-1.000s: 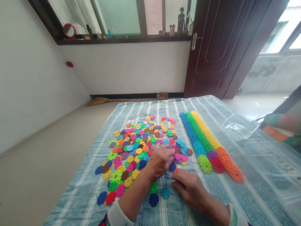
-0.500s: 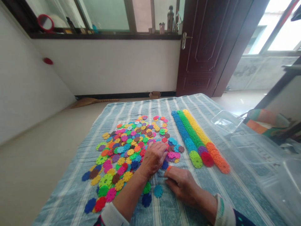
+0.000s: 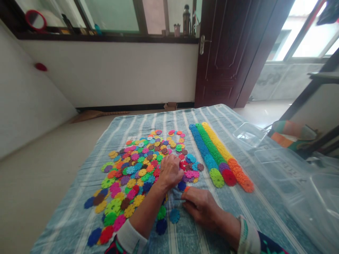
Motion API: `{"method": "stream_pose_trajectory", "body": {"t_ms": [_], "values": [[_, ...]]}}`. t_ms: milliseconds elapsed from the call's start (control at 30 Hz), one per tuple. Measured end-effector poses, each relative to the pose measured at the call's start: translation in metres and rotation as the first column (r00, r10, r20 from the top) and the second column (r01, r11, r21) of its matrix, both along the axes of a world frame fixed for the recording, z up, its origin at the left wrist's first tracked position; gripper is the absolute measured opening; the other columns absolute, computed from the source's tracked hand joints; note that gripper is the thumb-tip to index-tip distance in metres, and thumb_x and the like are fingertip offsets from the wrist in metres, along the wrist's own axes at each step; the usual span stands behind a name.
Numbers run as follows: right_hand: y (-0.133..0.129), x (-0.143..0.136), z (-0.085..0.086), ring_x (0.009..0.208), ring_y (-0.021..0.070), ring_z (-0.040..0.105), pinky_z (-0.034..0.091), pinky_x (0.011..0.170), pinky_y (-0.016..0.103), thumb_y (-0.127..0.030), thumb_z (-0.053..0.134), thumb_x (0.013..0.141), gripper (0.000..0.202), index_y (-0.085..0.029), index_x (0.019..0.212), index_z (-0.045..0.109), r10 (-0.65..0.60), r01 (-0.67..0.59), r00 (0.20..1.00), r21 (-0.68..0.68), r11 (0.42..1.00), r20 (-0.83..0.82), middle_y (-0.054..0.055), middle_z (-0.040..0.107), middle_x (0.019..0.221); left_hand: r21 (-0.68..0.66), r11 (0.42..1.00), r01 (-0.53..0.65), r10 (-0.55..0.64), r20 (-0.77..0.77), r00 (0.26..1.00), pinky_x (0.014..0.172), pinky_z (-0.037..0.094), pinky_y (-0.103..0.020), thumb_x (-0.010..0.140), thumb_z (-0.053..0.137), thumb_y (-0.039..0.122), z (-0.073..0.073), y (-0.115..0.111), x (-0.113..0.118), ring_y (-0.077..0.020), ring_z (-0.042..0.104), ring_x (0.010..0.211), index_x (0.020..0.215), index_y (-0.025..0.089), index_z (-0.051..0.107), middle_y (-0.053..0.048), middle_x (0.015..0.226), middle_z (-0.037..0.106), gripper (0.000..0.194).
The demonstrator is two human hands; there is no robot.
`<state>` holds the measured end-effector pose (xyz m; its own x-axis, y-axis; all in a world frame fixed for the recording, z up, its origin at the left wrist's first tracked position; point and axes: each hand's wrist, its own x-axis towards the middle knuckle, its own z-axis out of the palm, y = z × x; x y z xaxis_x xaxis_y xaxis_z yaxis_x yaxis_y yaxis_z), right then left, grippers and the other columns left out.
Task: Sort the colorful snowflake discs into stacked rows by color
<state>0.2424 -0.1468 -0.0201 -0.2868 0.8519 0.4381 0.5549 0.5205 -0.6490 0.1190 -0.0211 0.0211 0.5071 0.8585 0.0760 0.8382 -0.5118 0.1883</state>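
My left hand (image 3: 169, 173) reaches into a spread pile of colourful notched plastic discs (image 3: 131, 183). Its fingers curl down among the discs; what they hold, if anything, is hidden. Closer to me, my right hand (image 3: 203, 206) pinches an orange disc (image 3: 186, 189), of which only an edge shows. A dark blue disc (image 3: 182, 186) lies between the two hands. Left of my right hand, a teal disc (image 3: 174, 216) lies flat on the cloth. To the right run overlapping rows of discs: a blue row (image 3: 201, 144), a green row (image 3: 210, 144) and a yellow row (image 3: 215, 139) that ends in orange.
A striped blue-grey cloth (image 3: 180, 118) covers the table. Clear plastic containers (image 3: 250, 135) stand along its right side. Behind the table are a white wall (image 3: 119, 70) and a dark red door (image 3: 225, 53). An orange and green striped item (image 3: 287, 132) sits at the right.
The camera view has shifted slightly, so the scene sits further left. My left hand's fingers have curled in more over the pile. My right hand still pinches the orange disc.
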Motion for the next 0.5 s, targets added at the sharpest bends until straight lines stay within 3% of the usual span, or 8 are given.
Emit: {"method": "stream_pose_trajectory", "body": {"t_ms": [100, 300, 500], "values": [[0.0, 0.0, -0.001, 0.07, 0.0173, 0.059, 0.04, 0.062, 0.026, -0.011, 0.05, 0.084, 0.013, -0.018, 0.087, 0.061, -0.001, 0.001, 1.0, 0.009, 1.0, -0.001, 0.004, 0.063, 0.077, -0.009, 1.0, -0.019, 0.02, 0.031, 0.999, 0.089, 0.04, -0.035, 0.072, 0.058, 0.019, -0.003, 0.002, 0.001, -0.0233, 0.055, 0.1, 0.089, 0.019, 0.063, -0.007, 0.099, 0.062, 0.018], [0.002, -0.001, -0.003, 0.069, 0.0173, 0.06, 0.041, 0.061, 0.026, -0.012, 0.051, 0.085, 0.012, -0.019, 0.087, 0.06, -0.009, 0.008, 1.0, 0.036, 0.999, 0.006, 0.003, 0.063, 0.077, 0.077, 0.997, -0.008, 0.0, 0.11, 0.994, 0.093, 0.039, -0.042, 0.08, 0.06, 0.033, -0.012, 0.0, 0.004, -0.0265, 0.053, 0.105, 0.09, 0.02, 0.067, -0.009, 0.105, 0.062, 0.017], [0.002, -0.001, -0.002, 0.069, 0.0168, 0.06, 0.04, 0.061, 0.025, -0.011, 0.052, 0.083, 0.012, -0.02, 0.085, 0.058, -0.013, 0.013, 1.0, 0.047, 0.999, 0.008, 0.002, 0.063, 0.076, 0.082, 0.997, -0.01, -0.004, 0.164, 0.986, 0.089, 0.041, -0.043, 0.074, 0.065, 0.028, -0.014, 0.002, 0.008, -0.0275, 0.056, 0.1, 0.081, 0.02, 0.065, -0.008, 0.098, 0.063, 0.011]]}}
